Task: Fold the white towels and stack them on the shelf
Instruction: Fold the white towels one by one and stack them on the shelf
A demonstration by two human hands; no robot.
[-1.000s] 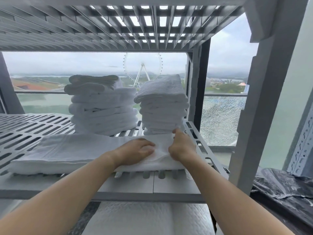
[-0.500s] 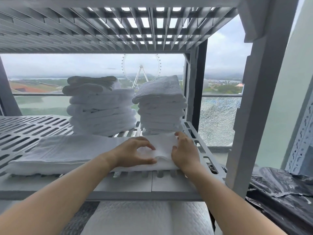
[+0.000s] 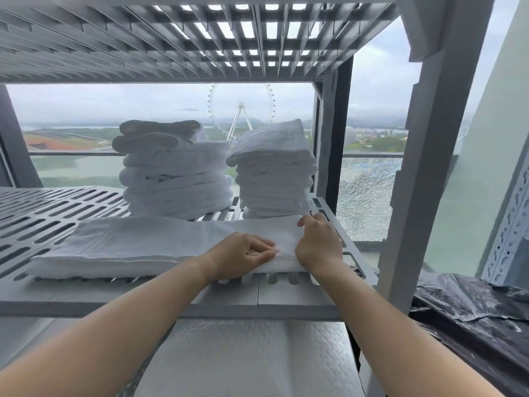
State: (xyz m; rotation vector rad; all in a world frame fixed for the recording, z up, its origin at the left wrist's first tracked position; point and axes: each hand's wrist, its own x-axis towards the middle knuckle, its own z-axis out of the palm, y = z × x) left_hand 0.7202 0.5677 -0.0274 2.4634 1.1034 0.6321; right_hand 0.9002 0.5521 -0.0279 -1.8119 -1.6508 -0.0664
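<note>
A long, partly folded white towel (image 3: 128,245) lies along the front of the slotted shelf (image 3: 43,213). At its right end, the left hand (image 3: 240,257) pinches a fold of cloth in curled fingers, and the right hand (image 3: 319,247) grips the end beside it. Behind stand a taller left stack of folded towels (image 3: 174,173) and a right stack (image 3: 272,173).

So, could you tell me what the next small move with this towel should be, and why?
Probably lift the right end of the towel and fold it leftward over the rest. The towel lies as a long strip on the shelf, far wider than the right stack behind it. The left hand and the right hand both pinch that end.
</note>
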